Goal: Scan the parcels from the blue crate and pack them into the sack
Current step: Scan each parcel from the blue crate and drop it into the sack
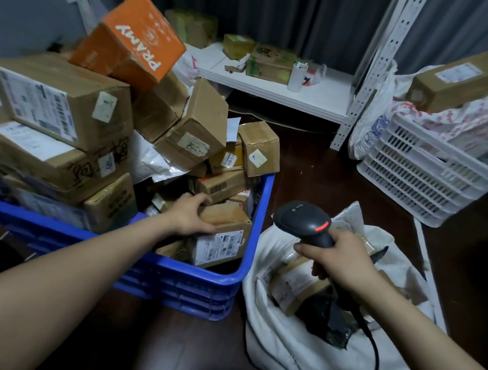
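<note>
One brown parcel (white label) in left grip — right grip: scanner.

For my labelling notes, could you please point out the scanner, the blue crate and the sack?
scanner (301, 219): head view, on its black head.
blue crate (259, 218): head view, on its right rim.
sack (273, 341): head view, on its bare front cloth.

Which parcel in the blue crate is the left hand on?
The small brown box in the blue crate's near-right corner, white label facing the camera. The left hand grips its top edge; no other parcel is touched.
</note>
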